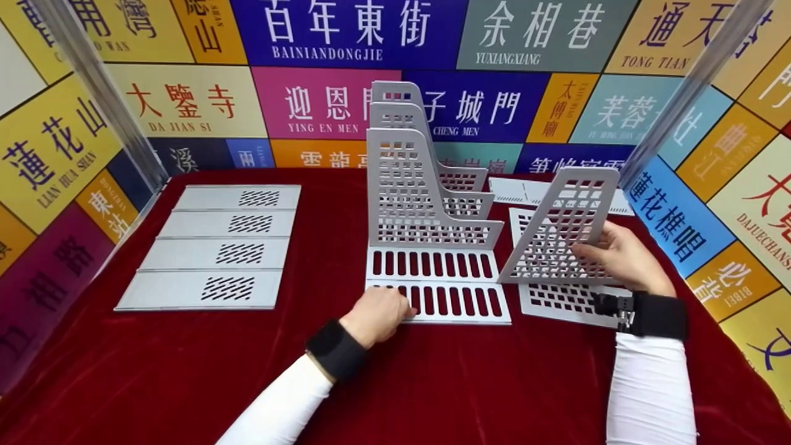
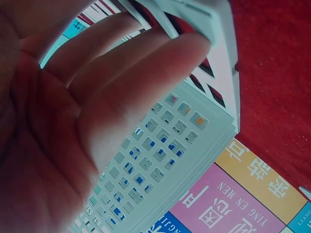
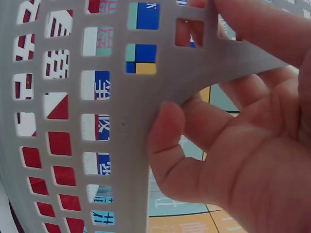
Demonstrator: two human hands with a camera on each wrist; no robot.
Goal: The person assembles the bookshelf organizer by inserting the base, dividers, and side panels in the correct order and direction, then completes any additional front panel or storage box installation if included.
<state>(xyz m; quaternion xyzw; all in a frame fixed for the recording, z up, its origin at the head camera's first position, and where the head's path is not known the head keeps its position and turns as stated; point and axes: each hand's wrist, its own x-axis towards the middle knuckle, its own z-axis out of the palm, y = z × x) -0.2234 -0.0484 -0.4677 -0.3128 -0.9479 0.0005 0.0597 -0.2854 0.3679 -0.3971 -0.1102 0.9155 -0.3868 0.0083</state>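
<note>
The right hand (image 1: 624, 256) is gripping a grey perforated plastic-looking panel (image 1: 565, 228) by its curved right edge, the thumb pressing the near face and the fingers going behind. So the panel is standing to the left of this hand, in the right half of the frame, and its long axis is leaning toward the upper right. The pale-grey slotted base (image 1: 437, 282) is lying just left of the panel's lower corner; I cannot tell if they are touching. The left hand (image 1: 377, 314) is nearer to this base, resting its fairly straight fingers on the front-left corner. Three grey upright perforated panels (image 1: 401, 185) are standing behind, at centre, less tilted.
</note>
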